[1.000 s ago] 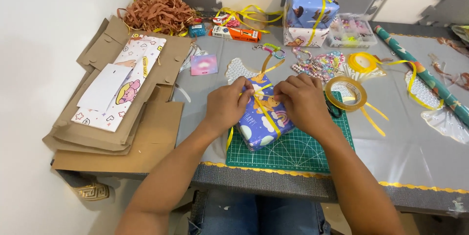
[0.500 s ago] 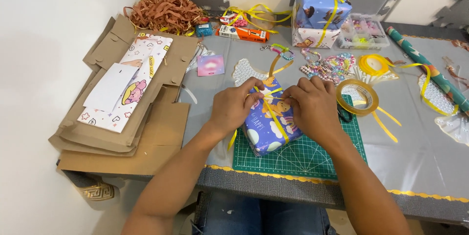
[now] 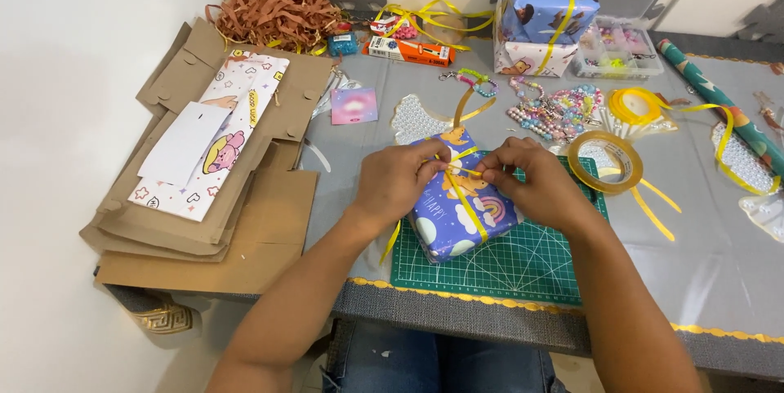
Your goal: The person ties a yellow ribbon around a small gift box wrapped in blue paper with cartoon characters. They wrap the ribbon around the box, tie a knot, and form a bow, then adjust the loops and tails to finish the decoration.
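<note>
A small gift box [image 3: 462,212] in blue cartoon wrapping paper rests on a green cutting mat [image 3: 523,262]. A yellow ribbon [image 3: 465,197] runs lengthwise over the box and crosses on top. My left hand [image 3: 398,180] pinches the ribbon at the crossing from the left side. From the right, my right hand [image 3: 531,180] pinches the same ribbon, fingertips almost meeting the left ones. One ribbon end hangs off the box's near left corner.
Flattened cardboard and printed paper sheets [image 3: 204,148] lie at the left. A roll of yellow ribbon [image 3: 604,163] sits right of the mat. A larger wrapped gift [image 3: 545,9], bead strings [image 3: 555,111], shredded brown paper [image 3: 273,9] and a wrapping paper roll [image 3: 719,107] stand behind.
Both hands shifted from covering the box's top to pinching the ribbon at the crossing point. The box turned slightly on the mat.
</note>
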